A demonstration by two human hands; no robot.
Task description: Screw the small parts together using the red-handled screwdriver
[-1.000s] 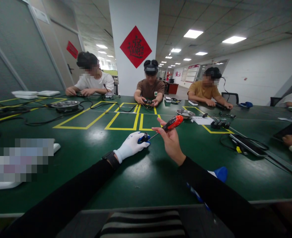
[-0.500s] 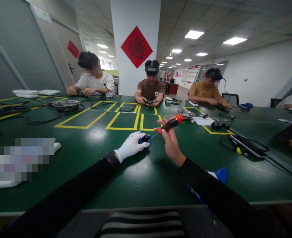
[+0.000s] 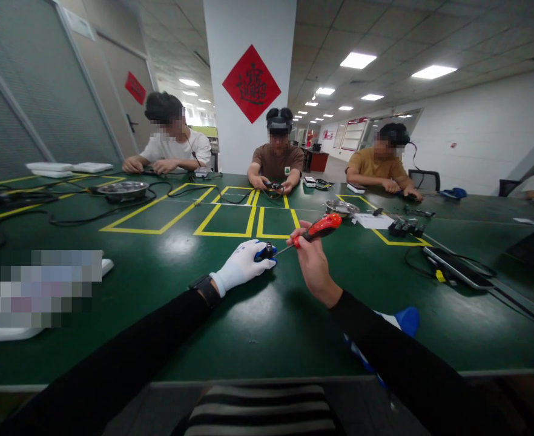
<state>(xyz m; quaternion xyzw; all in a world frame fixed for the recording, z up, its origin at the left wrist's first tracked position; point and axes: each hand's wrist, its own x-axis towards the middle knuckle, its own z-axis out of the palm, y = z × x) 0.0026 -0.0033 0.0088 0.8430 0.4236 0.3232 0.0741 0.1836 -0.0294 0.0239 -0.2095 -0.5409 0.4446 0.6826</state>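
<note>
My left hand [image 3: 242, 264], in a white glove with blue fingertips, is closed around a small black part [image 3: 267, 250] with a metal-looking top and rests with it on the green table [image 3: 176, 345]. What exactly the part is I cannot make out. In my bare right hand [image 3: 316, 266] is a screwdriver [image 3: 318, 230] with a red and black handle. Its thin shaft slants down to the left, and the tip is at the black part, though whether it sits in a screw is too small to see.
A blue-and-white glove [image 3: 403, 321] lies by my right forearm. To the right are a phone-like black device [image 3: 458, 266] with cables, several black parts [image 3: 405, 227] and a metal bowl [image 3: 341, 209]. Another bowl [image 3: 122, 191] stands back left. Several people sit across the table.
The screwdriver's handle has turned, showing more red, and my right fingers have closed in around it. My left hand keeps its hold on the black part. The view has shifted slightly.
</note>
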